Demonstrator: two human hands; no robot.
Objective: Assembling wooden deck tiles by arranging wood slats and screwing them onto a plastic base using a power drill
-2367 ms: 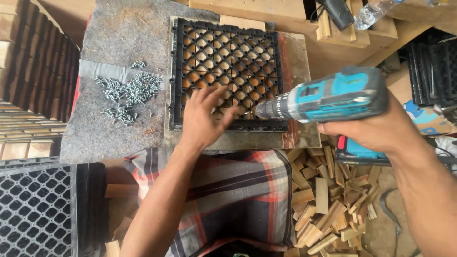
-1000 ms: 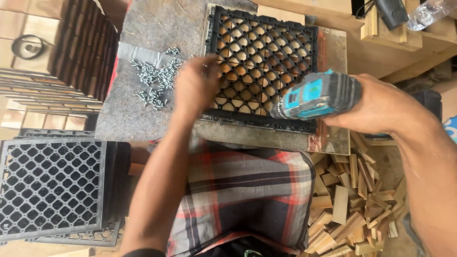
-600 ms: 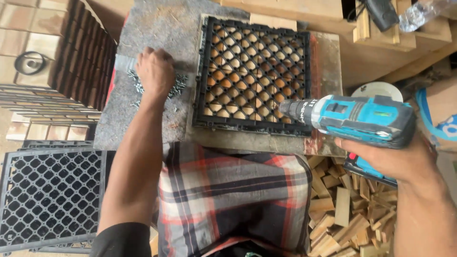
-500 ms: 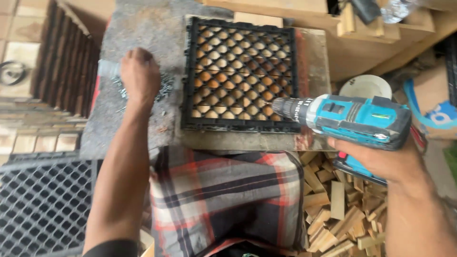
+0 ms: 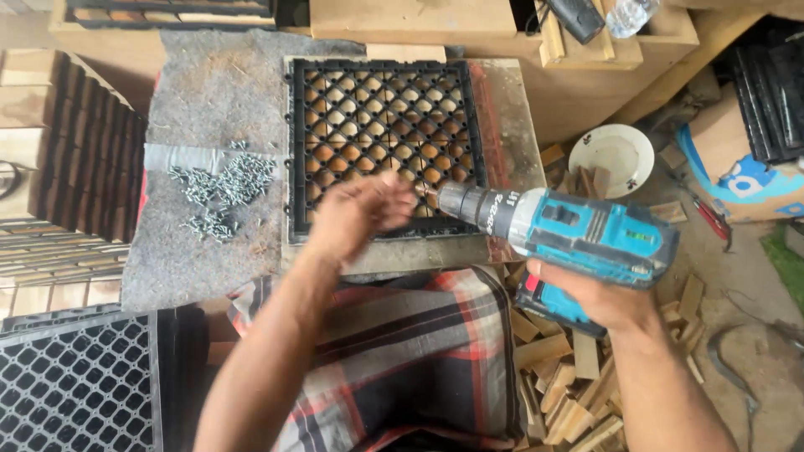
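While the right hand (image 5: 599, 297) grips it, the teal drill (image 5: 578, 234) lies level.

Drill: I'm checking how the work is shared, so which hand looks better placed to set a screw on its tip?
Left. The left hand is right at the drill tip, over the black grid; the right hand is gripping the drill's handle.

grey felt-topped bench (image 5: 209, 100) under black lattice tile (image 5: 381, 142), loose screws (image 5: 219, 191)

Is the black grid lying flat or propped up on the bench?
Flat: the black grid lies level on its board, all four edges down, beneath the left hand and drill.
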